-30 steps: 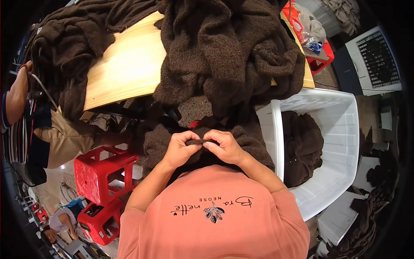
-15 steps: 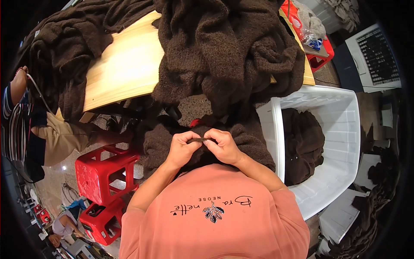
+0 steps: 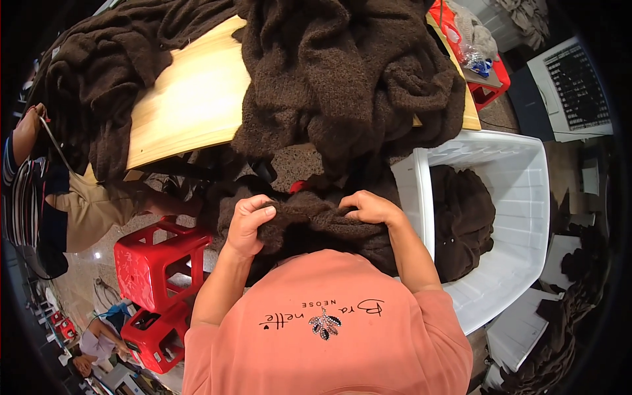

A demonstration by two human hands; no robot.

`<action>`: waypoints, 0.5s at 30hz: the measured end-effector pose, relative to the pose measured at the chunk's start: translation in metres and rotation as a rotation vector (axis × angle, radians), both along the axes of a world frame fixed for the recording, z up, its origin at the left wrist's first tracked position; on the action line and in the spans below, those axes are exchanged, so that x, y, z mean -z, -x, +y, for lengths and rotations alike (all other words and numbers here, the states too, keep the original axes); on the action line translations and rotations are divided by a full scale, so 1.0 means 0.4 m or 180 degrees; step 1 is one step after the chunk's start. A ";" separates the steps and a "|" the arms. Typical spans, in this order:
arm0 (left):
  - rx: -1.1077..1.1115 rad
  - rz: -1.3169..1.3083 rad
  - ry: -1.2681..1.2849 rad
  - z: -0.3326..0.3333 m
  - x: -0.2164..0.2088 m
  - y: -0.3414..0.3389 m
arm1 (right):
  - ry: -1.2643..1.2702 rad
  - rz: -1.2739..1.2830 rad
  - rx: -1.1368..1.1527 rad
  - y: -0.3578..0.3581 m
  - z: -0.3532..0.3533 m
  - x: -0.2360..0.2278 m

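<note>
A dark brown knit garment (image 3: 303, 220) lies bunched across my lap. My left hand (image 3: 250, 224) is closed on its left part, thumb pressed against the bent fingers. At the right part, my right hand (image 3: 370, 207) grips the same knit with curled fingers, the fingertips partly sunk in the fabric. A stretch of loose, folded knit spans the space between both hands. The garment's full shape is hidden in its folds.
A wooden table (image 3: 191, 99) ahead bears a big heap of brown knitwear (image 3: 342, 72). To my right stands a white plastic bin (image 3: 507, 230) with brown knits inside. Red stools (image 3: 148, 270) are at my left, near a person in striped clothing (image 3: 29, 197).
My hands were together, pinching a narrow piece of the knit. They have moved apart, left and right, and now hold the garment at two separated places.
</note>
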State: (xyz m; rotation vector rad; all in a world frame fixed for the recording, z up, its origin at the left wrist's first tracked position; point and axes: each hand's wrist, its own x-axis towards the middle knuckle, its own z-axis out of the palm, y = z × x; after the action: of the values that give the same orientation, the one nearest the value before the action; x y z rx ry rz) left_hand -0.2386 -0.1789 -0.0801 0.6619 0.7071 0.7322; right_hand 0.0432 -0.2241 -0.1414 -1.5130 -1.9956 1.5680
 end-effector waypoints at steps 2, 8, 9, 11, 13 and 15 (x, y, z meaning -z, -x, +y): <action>-0.0089 -0.0118 0.0014 0.006 0.006 0.009 | 0.0129 0.0534 0.0468 -0.002 -0.009 -0.014; -0.0254 -0.0051 -0.0094 0.012 0.022 0.005 | -0.0650 0.1235 0.1444 0.007 -0.035 -0.109; -0.0228 -0.0046 -0.0139 0.012 0.022 0.000 | -0.0814 0.1084 0.1502 0.010 -0.037 -0.120; -0.0194 -0.0036 -0.0166 0.012 0.015 -0.015 | -0.0699 0.1089 0.1391 0.013 -0.039 -0.119; -0.0168 -0.0020 -0.0196 0.011 0.007 -0.025 | -0.0612 0.1260 0.1104 0.031 -0.038 -0.112; -0.0135 0.0090 -0.0223 0.012 0.000 -0.029 | -0.0843 0.1212 0.0711 0.038 -0.038 -0.094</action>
State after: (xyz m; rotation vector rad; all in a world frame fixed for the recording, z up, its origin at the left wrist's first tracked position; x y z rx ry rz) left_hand -0.2271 -0.1742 -0.0801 0.7240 0.7256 0.7907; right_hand 0.0278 -0.2393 -0.1037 -1.1848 -1.6789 1.3224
